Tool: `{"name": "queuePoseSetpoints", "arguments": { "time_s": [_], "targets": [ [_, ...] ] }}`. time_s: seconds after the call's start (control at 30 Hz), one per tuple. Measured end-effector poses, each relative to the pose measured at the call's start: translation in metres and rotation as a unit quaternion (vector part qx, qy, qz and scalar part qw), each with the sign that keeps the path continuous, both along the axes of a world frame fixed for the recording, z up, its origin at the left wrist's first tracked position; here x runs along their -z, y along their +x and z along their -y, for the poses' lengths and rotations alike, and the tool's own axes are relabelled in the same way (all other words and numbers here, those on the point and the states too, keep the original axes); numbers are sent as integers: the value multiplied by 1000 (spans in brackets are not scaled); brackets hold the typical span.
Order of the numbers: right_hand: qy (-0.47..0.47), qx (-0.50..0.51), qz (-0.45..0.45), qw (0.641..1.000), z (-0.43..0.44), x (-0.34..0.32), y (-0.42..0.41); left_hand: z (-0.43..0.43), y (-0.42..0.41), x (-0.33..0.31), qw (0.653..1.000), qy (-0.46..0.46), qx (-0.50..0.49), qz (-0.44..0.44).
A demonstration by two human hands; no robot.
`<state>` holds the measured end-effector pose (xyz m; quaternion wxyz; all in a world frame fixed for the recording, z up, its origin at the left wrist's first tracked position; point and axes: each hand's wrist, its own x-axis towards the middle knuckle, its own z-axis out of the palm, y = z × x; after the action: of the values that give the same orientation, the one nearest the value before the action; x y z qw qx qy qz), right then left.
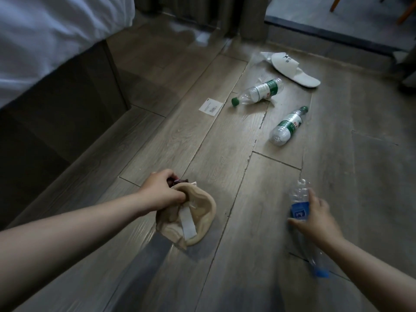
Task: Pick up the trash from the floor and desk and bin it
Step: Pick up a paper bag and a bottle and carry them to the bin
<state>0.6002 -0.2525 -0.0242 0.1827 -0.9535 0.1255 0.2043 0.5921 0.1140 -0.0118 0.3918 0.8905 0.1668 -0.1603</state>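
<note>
My left hand (163, 192) is closed on a crumpled beige wrapper with a white strip (191, 219), held low over the wooden floor, with a small dark red scrap (180, 180) pinched at its top. My right hand (315, 213) grips a clear crushed bottle with a blue label (299, 199); its blue cap (320, 273) points toward me. Two clear bottles with green labels and caps lie on the floor farther off, one (258, 92) left and one (287, 127) right. A white card (211, 107) lies flat near them. A white slipper (295, 69) rests beyond, on crumpled clear plastic.
A bed with white sheets (45, 37) and a dark base (67, 104) fills the left side. Curtains (249, 16) hang at the far end, with a dark sill (337, 34) and wooden chair legs (403, 12) at the top right.
</note>
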Motion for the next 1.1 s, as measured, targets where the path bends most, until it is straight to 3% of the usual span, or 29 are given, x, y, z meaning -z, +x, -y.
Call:
{"name": "queuePoseSetpoints", "arguments": {
  "time_s": [0.27,0.53,0.63,0.9,1.1],
  "targets": [
    [130,40,25,990,-15,7,-5,15,-7,-21,990,-101,-85,-50],
    [199,109,-30,973,-48,-77,-58,24,-52,-90,955,-158,-204,-144],
    [203,132,-35,970,-53,-138,-73,31,-61,-140,929,-201,-256,-175],
    [221,210,30,952,-37,-374,-71,60,-48,-340,920,-234,-245,-196],
    [239,247,85,935,1,-578,-63,108,-19,-531,928,-249,-219,-167]
  ]
}}
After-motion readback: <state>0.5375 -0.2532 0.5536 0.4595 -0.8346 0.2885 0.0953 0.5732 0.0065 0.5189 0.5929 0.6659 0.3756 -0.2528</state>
